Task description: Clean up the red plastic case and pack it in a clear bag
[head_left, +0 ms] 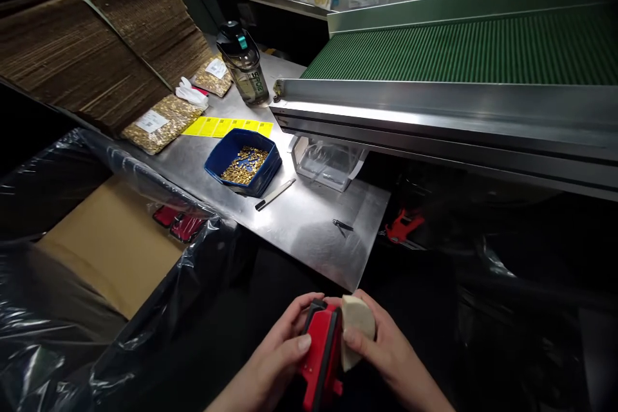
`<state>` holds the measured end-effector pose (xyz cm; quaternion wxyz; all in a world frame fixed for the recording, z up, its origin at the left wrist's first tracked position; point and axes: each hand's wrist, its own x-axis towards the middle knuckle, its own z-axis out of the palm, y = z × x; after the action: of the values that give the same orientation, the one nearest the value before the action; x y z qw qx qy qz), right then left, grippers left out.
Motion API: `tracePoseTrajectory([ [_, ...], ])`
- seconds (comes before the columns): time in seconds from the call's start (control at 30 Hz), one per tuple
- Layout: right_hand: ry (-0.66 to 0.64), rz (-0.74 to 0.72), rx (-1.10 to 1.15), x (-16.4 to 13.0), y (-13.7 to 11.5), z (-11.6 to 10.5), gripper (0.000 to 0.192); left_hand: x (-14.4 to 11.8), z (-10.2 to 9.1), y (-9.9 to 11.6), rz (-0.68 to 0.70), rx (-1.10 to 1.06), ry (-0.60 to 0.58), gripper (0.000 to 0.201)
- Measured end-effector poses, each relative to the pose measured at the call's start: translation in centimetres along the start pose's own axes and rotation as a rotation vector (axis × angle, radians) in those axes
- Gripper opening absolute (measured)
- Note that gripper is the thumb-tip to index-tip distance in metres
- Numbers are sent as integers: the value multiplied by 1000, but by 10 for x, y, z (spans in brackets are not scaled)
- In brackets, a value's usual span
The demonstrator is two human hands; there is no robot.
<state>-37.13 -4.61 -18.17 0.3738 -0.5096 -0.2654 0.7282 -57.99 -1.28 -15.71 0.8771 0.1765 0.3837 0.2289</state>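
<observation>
Gripping a red-and-black casing [320, 342] in front of the metal table [309, 230], the left hand [279, 353] lays its thumb on the red face, likely to steady it, while the right hand [389, 346] pinches a cream, round-edged pad [358, 320] just beside the casing.

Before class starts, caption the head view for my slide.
Left hand holding a red-and-black device, right hand a cream pad, before a metal table bearing a blue bin of golden parts.
</observation>
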Motion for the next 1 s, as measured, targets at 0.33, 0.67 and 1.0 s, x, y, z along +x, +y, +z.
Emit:
tracePoseTrajectory([
  [0.33, 22, -190, -758, -35, -30, -5, 10, 5, -8, -1, -144, -311, -3, 31],
  [0.67, -339, -562, -1445, -32, -14, 11, 18, 5, -5, -28, -226, -325, 203, 40],
  [1.0, -425, -432, -1481, -22, -13, 17, 5, 4, -6, -29, -226, -150, 351, 56],
])
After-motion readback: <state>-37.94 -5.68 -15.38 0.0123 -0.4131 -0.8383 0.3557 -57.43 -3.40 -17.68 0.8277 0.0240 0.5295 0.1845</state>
